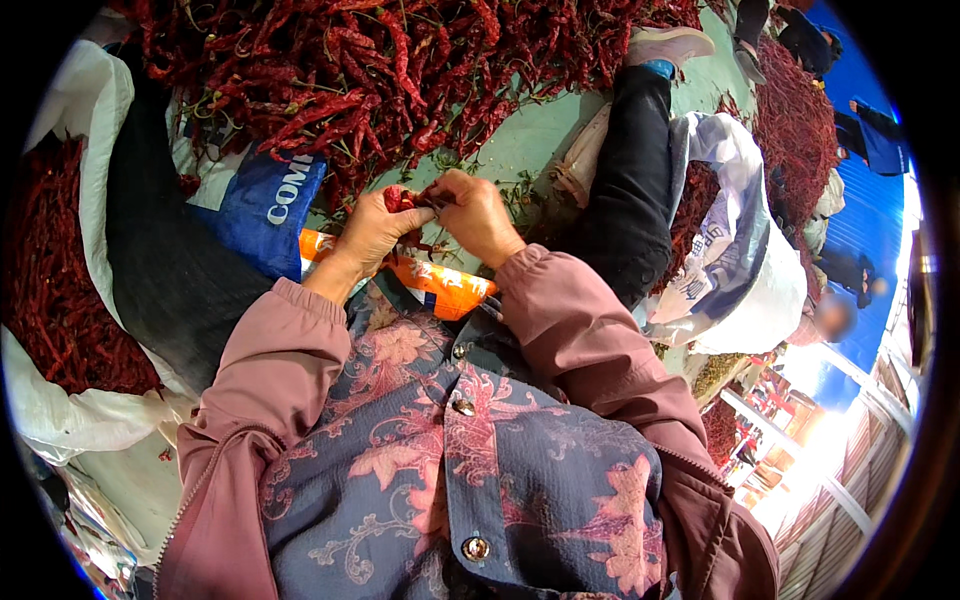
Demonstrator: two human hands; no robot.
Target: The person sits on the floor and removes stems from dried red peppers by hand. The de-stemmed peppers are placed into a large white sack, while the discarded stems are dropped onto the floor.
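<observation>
Both hands meet over my lap, between my spread legs. My left hand (372, 232) is closed round dried red chili peppers (397, 199), which show above its thumb and forefinger. Against it, my right hand (474, 215) pinches at the same peppers with thumb and bent fingers; the exact spot it grips is partly hidden. Just beyond the hands rises a large heap of dried red chilies (400, 80). Green stem bits (517, 195) lie scattered on the pale floor beside the heap. Under my wrists is an orange printed sack piece (440, 285).
A white sack of chilies (105, 250) stands open at my left, another white sack (745, 255) at my right. A blue sack piece (262, 205) lies by my left leg. Farther right are more chili heaps (795, 130) and other people near a blue wall (870, 260).
</observation>
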